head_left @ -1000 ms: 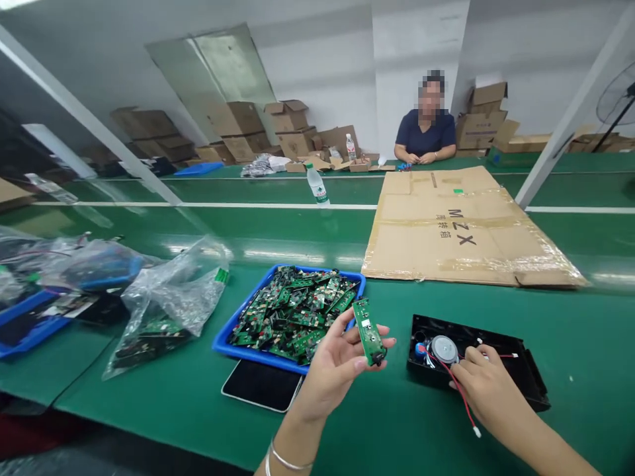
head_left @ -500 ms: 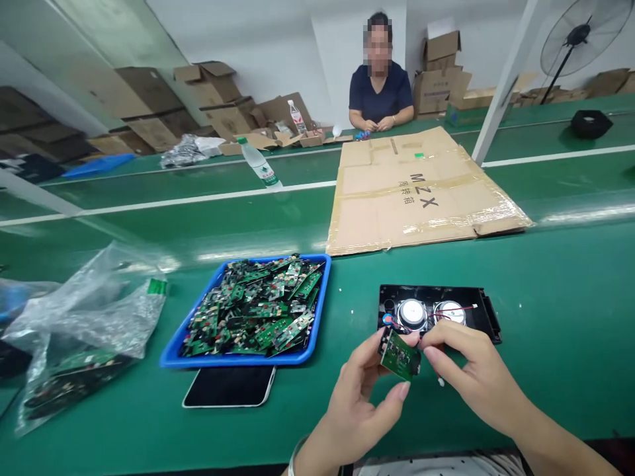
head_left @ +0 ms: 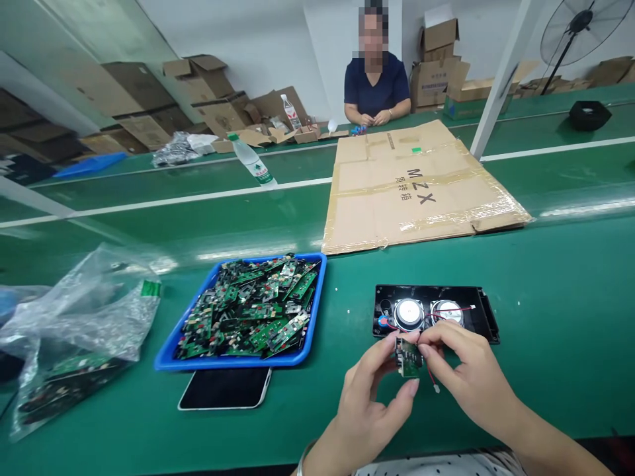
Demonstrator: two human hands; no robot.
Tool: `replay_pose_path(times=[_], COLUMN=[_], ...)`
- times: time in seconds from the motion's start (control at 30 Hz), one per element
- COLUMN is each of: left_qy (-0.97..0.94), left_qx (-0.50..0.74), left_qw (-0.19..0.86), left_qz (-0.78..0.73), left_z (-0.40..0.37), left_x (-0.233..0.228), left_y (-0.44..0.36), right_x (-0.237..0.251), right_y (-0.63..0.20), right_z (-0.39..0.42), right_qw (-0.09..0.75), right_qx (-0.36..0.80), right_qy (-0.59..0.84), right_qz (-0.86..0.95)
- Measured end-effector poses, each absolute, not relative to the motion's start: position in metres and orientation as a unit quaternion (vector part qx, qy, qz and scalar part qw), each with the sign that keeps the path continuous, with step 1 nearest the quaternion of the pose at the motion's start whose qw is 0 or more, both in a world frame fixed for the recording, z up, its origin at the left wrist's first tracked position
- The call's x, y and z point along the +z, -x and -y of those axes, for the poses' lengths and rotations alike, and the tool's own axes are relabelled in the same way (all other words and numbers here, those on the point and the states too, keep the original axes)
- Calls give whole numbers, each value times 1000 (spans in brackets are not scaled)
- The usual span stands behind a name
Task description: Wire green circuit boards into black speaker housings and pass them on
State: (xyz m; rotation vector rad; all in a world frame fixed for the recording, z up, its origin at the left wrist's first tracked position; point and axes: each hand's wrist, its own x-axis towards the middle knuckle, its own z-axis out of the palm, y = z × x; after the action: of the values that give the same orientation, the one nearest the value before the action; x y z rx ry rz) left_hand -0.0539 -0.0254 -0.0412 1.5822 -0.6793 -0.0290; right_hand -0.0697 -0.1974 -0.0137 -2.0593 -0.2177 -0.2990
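Between the thumb and fingers of my left hand [head_left: 367, 403] is a small green circuit board [head_left: 411, 365], tilted so its components show. My right hand [head_left: 459, 363] pinches a thin wire at the board's right edge; the fingertips hide exactly where they grip. Below them dangles a red and dark wire ending in a white plug [head_left: 436, 388]. Just behind my hands lies a black speaker housing [head_left: 476, 327] with two round silver speakers [head_left: 409, 313]. Another red wire crosses the right-hand speaker, and a small blue and red disc [head_left: 383, 321] sits at the housing's left.
Left of my hands, a blue tray [head_left: 317, 317] is heaped with circuit boards, with a phone [head_left: 223, 389] at its front edge. A clear plastic bag [head_left: 99, 330] holds more boards. Flattened cardboard [head_left: 367, 218] and a bottle [head_left: 252, 162] lie beyond. A person [head_left: 377, 89] sits opposite.
My left hand has turned the board from its flat green face to its component side and shifted it slightly right. My right hand keeps its pinch beside it. The view has moved slightly.
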Motion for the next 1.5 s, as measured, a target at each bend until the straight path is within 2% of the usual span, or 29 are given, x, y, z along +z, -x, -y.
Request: replay_pose_path(times=[0.13,0.37,0.7,1.03,1.2,1.5], left_qy=[-683,-716,-695,-658,-637,-602], left_qx=[4,32,-32,-95,-99,-104], left_qw=[673,644,680,731,749,771], left_qz=[284,267,232,155,155,179], left_z=[32,33,33,35,32,34], left_x=[-38,-43,-37,-36,-32,-33], left_y=[52,52,53,50,49,49], right_x=[-19,-26,-20,-20,-20,-28], right_y=[68,68,70,72,73,73], right_z=[193,190,196,195,201,199], right_qw=[477,424,512,482,541,568], right_qx=[-180,-239,-167,-165,-166,-98], right_qy=[853,863,834,842,812,799], right_qz=[108,132,119,175,141,173])
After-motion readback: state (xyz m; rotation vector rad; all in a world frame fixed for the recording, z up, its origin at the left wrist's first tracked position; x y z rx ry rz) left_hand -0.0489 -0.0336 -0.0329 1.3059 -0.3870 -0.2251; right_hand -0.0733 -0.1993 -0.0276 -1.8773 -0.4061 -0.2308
